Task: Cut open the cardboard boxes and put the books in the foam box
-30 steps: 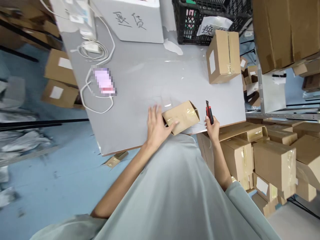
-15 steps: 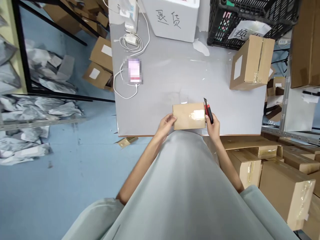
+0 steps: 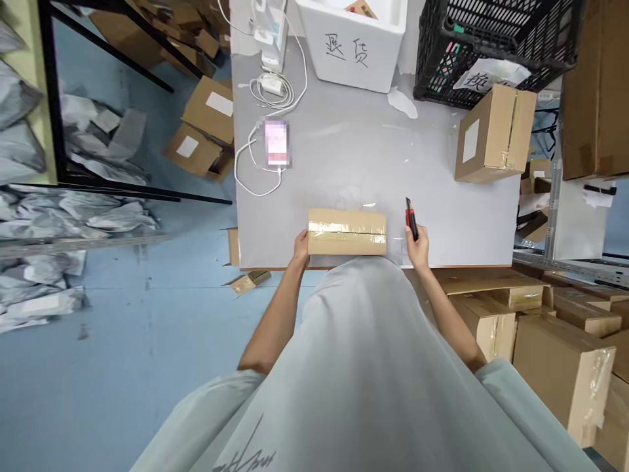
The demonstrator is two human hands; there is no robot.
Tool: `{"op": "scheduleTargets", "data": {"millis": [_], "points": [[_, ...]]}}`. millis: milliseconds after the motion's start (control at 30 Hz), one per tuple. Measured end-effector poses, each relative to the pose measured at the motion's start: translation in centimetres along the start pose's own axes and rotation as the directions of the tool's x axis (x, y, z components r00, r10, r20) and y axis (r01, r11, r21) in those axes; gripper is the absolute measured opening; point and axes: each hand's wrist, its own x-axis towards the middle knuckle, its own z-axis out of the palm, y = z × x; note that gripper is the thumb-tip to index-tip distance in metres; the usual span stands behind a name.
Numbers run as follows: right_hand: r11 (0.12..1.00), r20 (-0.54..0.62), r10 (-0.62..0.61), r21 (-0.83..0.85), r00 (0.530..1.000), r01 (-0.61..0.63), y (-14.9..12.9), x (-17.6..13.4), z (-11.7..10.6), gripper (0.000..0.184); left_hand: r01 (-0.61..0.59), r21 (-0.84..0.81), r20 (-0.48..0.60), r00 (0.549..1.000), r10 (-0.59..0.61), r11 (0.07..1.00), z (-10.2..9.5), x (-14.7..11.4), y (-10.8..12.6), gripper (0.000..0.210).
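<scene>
A small cardboard box [image 3: 347, 244] rests at the table's front edge, close to my body, with a taped seam running along its upper face. My left hand [image 3: 301, 247] is closed on the box's left end; part of the fingers is hidden behind it. To the right of the box and apart from it, my right hand [image 3: 417, 247] grips a red and black utility knife [image 3: 411, 221]. The knife points away from me, and its tip stands out at the far end.
On the grey table [image 3: 344, 157] lie a phone [image 3: 276, 143] and a charging cable. A white bin [image 3: 351, 56], a black crate [image 3: 442, 72] and a larger taped box [image 3: 494, 134] stand along the back and right. Cardboard boxes [image 3: 555, 360] are stacked at lower right.
The small box has been turned so that a long taped seam shows, and it sits further left. My left hand moved left with it. My right hand has come off the box, still holding the knife.
</scene>
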Motion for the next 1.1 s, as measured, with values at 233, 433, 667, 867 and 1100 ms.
{"op": "scheduleTargets", "data": {"millis": [233, 433, 667, 867, 1100], "points": [[0.953, -0.076, 0.255, -0.15, 0.964, -0.264, 9.3, 2.1, 1.8, 0.059, -0.046, 0.037, -0.029, 0.998, 0.047, 0.998, -1.6, -0.4, 0.9, 0.034], [0.979, -0.017, 0.192, -0.061, 0.981, -0.192, 7.2, 1.3, 3.6, 0.071, 0.0, 0.093, 0.078, 0.997, -0.007, 0.996, -3.6, -3.6, 2.5, 0.065], [0.953, 0.371, 0.045, 0.262, 0.928, -0.151, 2.8, -0.8, 4.3, 0.083, 0.136, 0.034, 0.184, 0.973, -0.14, 0.99, -3.2, -5.4, 3.9, 0.084], [0.91, 0.424, 0.049, 0.354, 0.904, -0.215, 2.9, 1.4, 0.2, 0.089, 0.02, -0.055, 0.409, 0.912, 0.004, 0.998, 0.2, -2.8, 5.6, 0.087], [0.972, 0.421, -0.015, 0.22, 0.907, -0.086, 4.2, 1.9, -0.3, 0.116, -0.269, 0.108, 0.571, 0.805, 0.162, 0.957, 1.0, -2.0, 4.9, 0.117]]}}
